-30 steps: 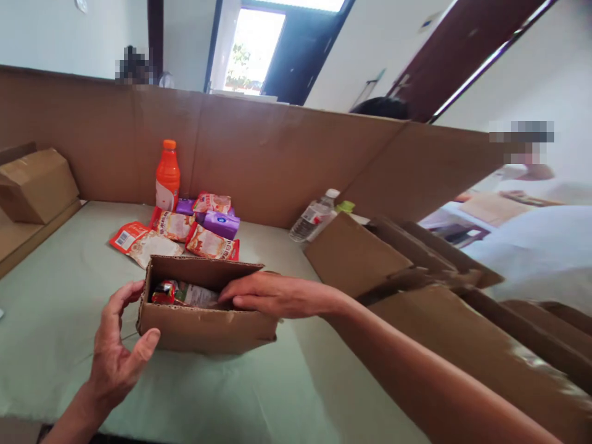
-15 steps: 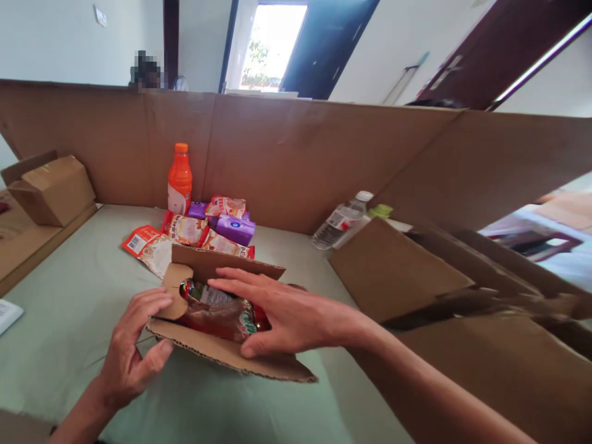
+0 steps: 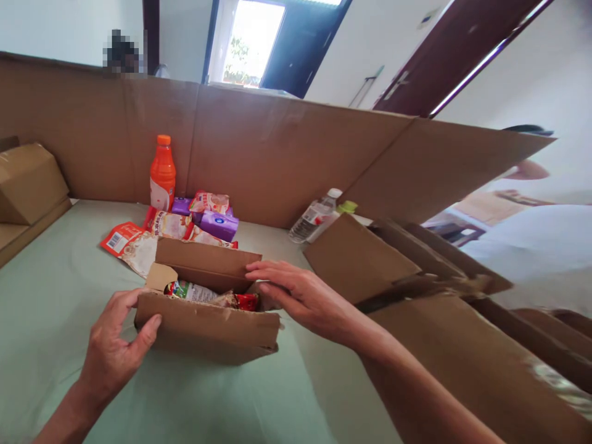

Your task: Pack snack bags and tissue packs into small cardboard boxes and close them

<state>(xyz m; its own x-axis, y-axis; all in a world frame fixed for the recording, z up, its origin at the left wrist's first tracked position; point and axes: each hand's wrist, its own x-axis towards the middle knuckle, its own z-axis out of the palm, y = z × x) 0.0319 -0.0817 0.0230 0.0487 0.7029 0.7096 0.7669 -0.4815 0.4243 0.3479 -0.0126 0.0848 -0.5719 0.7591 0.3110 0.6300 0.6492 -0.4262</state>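
Item: one plain brown cardboard box (image 3: 208, 324), oblong, top open, edges ragged with corrugation showing. Standing on the pale green bench (image 3: 222, 404), directly in front of me. Back flap raised; small flap with a cut curve at the left end.

Contents: green-and-white packet (image 3: 197, 292); red packet (image 3: 247, 301) toward the right; the rest hidden by the front wall.

My left hand (image 3: 113, 345): thumb and fingers spread around the left front corner, thumb before the front wall.

My right hand (image 3: 300, 296): fingers straight and close together at the right end; whether they pinch anything, I cannot tell.

Behind, close: red-and-white snack packets (image 3: 171, 223), purple packs (image 3: 219, 226), one upright orange bottle (image 3: 163, 176).

Right, beyond my hand: clear bottle (image 3: 311, 222), tilted; opened cartons (image 3: 361, 256), crowding that side.

Rear: tall cardboard screen (image 3: 277, 154).
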